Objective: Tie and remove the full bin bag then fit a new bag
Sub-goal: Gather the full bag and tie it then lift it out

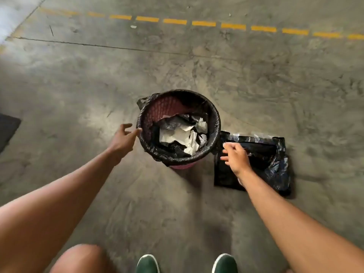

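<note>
A round pink lattice bin (182, 166) stands on the concrete floor, lined with a black bin bag (213, 125) rolled over its rim. Crumpled white paper and black plastic (183, 135) fill the bag. A flat folded black bag (264, 164) lies on the floor just right of the bin. My left hand (124, 139) is open, fingertips touching or nearly touching the bin's left rim. My right hand (235, 155) hovers open over the folded bag, just right of the bin, holding nothing.
Grey concrete floor (98, 91) spreads all around the bin. A dashed yellow line (203, 23) runs across the far floor. A dark mat (7, 129) lies at the left edge. My green shoes (147, 264) stand at the bottom.
</note>
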Available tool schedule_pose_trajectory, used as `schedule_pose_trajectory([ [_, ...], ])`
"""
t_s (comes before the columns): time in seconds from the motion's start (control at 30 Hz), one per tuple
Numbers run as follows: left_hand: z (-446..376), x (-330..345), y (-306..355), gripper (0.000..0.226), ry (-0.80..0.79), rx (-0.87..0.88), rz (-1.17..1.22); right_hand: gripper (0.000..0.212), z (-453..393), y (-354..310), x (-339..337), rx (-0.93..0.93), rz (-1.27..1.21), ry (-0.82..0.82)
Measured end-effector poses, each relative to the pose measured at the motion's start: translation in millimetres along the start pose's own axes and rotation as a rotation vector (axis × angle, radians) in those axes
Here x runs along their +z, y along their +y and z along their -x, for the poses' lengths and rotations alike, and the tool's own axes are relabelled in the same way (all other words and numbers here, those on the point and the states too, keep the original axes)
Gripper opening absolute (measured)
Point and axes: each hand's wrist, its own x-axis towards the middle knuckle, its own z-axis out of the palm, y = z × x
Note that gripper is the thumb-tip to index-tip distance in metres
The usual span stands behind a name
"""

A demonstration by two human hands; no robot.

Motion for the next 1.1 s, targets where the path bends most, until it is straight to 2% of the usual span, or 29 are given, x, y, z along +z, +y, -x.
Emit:
schedule_pose_trajectory([
  [0.1,-36,18,-10,0.065,-0.025,-0.050,0.094,0.030,-26,4,19,0.042,-0.184,-0.111],
  [0.13,-47,26,-11,0.061,-0.068,-0.049,0.115,0.043,-38,6,24,0.052,-0.238,-0.139],
  [0.2,-60,40,-12,0.045,-0.120,0.006,0.158,0.081,-63,17,34,0.065,-0.309,-0.185],
  [0.23,-68,43,-13,0.039,-0.116,0.044,0.187,0.091,-73,22,37,0.080,-0.328,-0.209],
  [0.3,-80,48,-17,0.044,-0.115,0.089,0.256,0.082,-80,24,42,0.089,-0.336,-0.269],
  [0.37,-95,47,-25,0.048,-0.091,0.076,0.275,0.059,-82,22,44,0.042,-0.304,-0.239],
  [0.43,-101,44,-36,0.030,0.008,0.071,0.217,0.040,-81,25,45,-0.017,-0.268,-0.137],
  [0.47,-100,42,-39,0.024,0.055,0.067,0.173,0.037,-79,23,43,-0.028,-0.247,-0.085],
  [0.57,-93,35,-43,0.037,0.138,0.042,0.132,0.039,-77,15,37,-0.028,-0.188,-0.014],
  [0.63,-91,29,-43,0.043,0.096,0.034,0.149,0.040,-83,10,35,-0.027,-0.169,-0.011],
  [0.73,-84,27,-49,0.046,-0.056,0.017,0.186,0.050,-95,4,33,-0.034,-0.187,-0.016],
  [0.77,-81,25,-52,0.045,-0.108,0.006,0.183,0.049,-100,2,34,-0.039,-0.201,-0.012],
  [0.87,-78,13,-63,0.046,-0.306,-0.057,0.144,0.025,-106,-4,36,-0.048,-0.176,0.041],
  [0.97,-75,1,-72,0.038,-0.446,-0.070,0.188,0.025,-103,-7,41,-0.037,-0.096,0.121],
  [1.03,-79,-1,-73,0.042,-0.425,-0.031,0.246,0.024,-93,-6,45,-0.010,-0.061,0.157],
  [1.1,-89,-2,-72,0.049,-0.320,0.025,0.380,0.025,-76,-2,53,0.031,-0.109,0.095],
])
